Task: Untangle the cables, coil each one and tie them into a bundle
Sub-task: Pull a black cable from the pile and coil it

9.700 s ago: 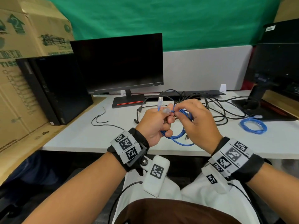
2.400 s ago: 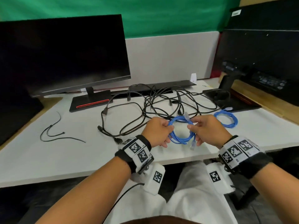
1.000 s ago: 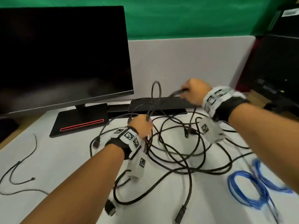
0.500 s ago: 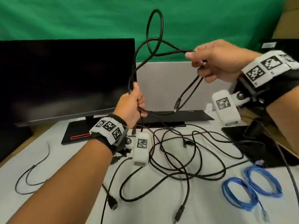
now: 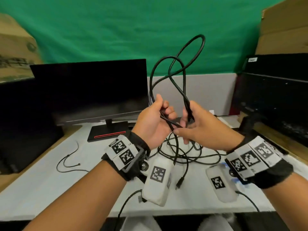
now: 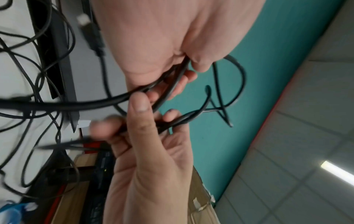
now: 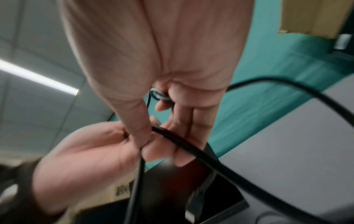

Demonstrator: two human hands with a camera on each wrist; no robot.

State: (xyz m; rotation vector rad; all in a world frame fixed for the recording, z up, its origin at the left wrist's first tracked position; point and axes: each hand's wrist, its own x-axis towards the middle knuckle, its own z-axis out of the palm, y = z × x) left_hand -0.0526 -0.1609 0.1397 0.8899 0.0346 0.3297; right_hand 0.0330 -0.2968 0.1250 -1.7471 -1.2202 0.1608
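Observation:
A thick black cable (image 5: 186, 102) rises in a twisted loop above both hands, in front of the green backdrop. My left hand (image 5: 164, 112) grips two strands of it in curled fingers (image 6: 184, 75). My right hand (image 5: 182, 126) is right beside the left, pinching the same black cable (image 7: 191, 150) between thumb (image 7: 140, 136) and fingers. One plug end (image 5: 180, 182) dangles below the hands. The remaining tangle of black cables (image 5: 188, 157) lies on the white table (image 5: 50, 189) under the hands. Blue coiled cable (image 6: 9, 212) shows only at an edge of the left wrist view.
A dark monitor (image 5: 88, 90) on a red-striped base stands at the back left and another black screen (image 5: 273, 100) at the right. A thin black wire (image 5: 70, 164) lies on the table's left. Cardboard boxes (image 5: 283, 27) flank the desk.
My right hand has come down from high at the right to meet my left hand. The cable loop now stands upright above both hands.

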